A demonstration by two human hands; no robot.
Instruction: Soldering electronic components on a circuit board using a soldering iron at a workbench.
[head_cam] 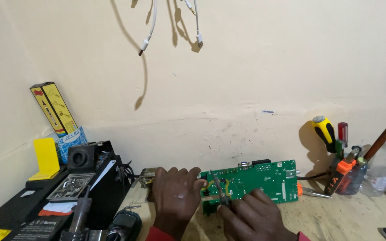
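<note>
Head view, looking down at a light wooden bench (358, 214) against a cream wall (246, 80). My left hand (176, 196) lies palm down, fingers together and flat, pressing on the left end of a green circuit board (264, 180); its fingertips reach toward 1 o'clock, onto the board's near-left corner. My right hand (251, 216) sits at about 4 o'clock from the left one, fingers curled and closed around a thin dark-handled tool (220, 189). I cannot tell what kind of tool it is, since the grip hides most of the handle. The tool's long axis runs from the right hand up toward 11 o'clock, and its metal tip lands on the board's left portion, just beside the left fingertips. The board itself lies flat, long axis running 9 to 3 o'clock, with most of its area extending to 3 o'clock of both hands; connectors line its far edge. The relation that matters: the tool tip is between the two hands, the right hand is the one carrying it, and the left hand is nearer the board's end. Off at 9 o'clock stands a black case (90, 187); at 3 o'clock a cup of screwdrivers (342, 151) and a clear plastic bottle (383, 167).
</note>
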